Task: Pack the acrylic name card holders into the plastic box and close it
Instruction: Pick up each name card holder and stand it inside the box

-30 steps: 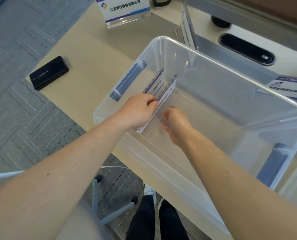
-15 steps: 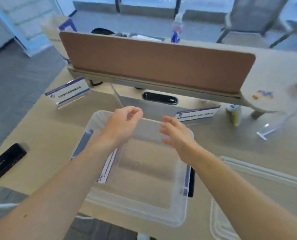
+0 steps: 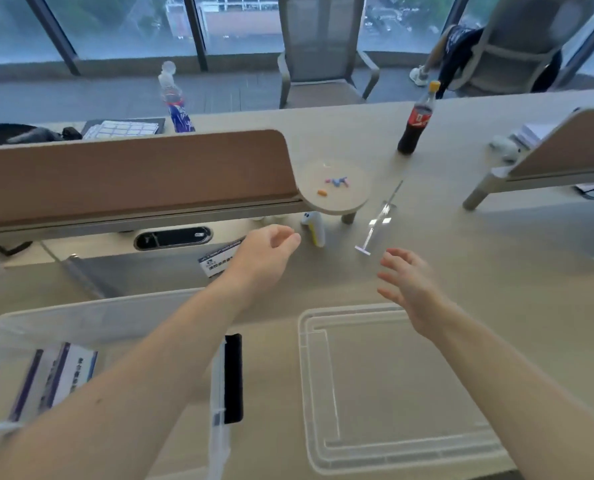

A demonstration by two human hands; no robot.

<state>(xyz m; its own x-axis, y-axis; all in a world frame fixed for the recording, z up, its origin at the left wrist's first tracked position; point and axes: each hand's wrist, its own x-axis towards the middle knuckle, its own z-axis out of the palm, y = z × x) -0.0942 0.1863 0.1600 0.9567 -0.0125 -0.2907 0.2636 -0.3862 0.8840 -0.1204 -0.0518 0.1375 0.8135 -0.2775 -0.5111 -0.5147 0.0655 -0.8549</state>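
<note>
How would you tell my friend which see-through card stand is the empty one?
Find the small round shelf at the end of the brown desk divider. Just right of it on the table stands the empty card holder, in front of the right hand. Unlike the holder by the left hand, it has no printed card.
</note>
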